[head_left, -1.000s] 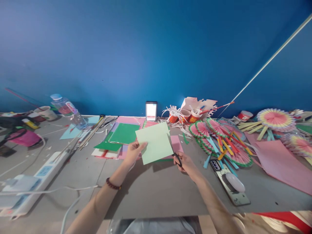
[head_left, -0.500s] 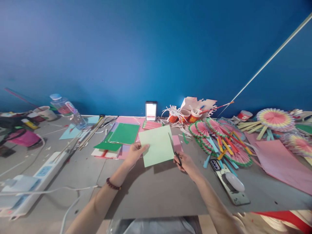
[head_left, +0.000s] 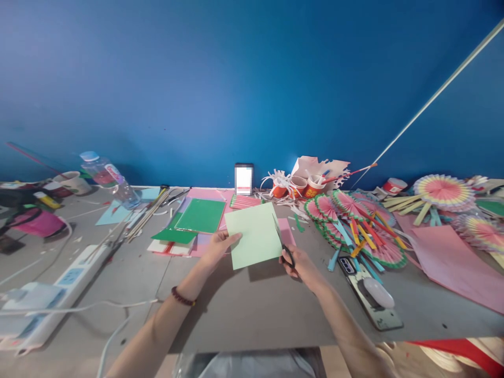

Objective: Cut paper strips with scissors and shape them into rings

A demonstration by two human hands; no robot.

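Note:
My left hand (head_left: 218,247) pinches the left edge of a pale green paper sheet (head_left: 254,234) and holds it up over the grey table (head_left: 244,304). My right hand (head_left: 296,261) grips black-handled scissors (head_left: 284,247), whose blades lie along the sheet's right edge. A red bead bracelet (head_left: 181,297) circles my left wrist. Behind the sheet lie a dark green sheet (head_left: 200,215) and pink paper (head_left: 286,232).
Folded paper fans and coloured strips (head_left: 354,228) lie to the right, with a phone (head_left: 373,299) and large pink sheets (head_left: 452,262). Paper cups (head_left: 299,186) and a small upright phone (head_left: 243,179) stand by the blue wall. A power strip (head_left: 55,294), bottle (head_left: 106,176) and sticks lie to the left.
The pale green sheet has shifted slightly down and to the right, and the scissors have closed in along its right edge. Both hands otherwise stay in place.

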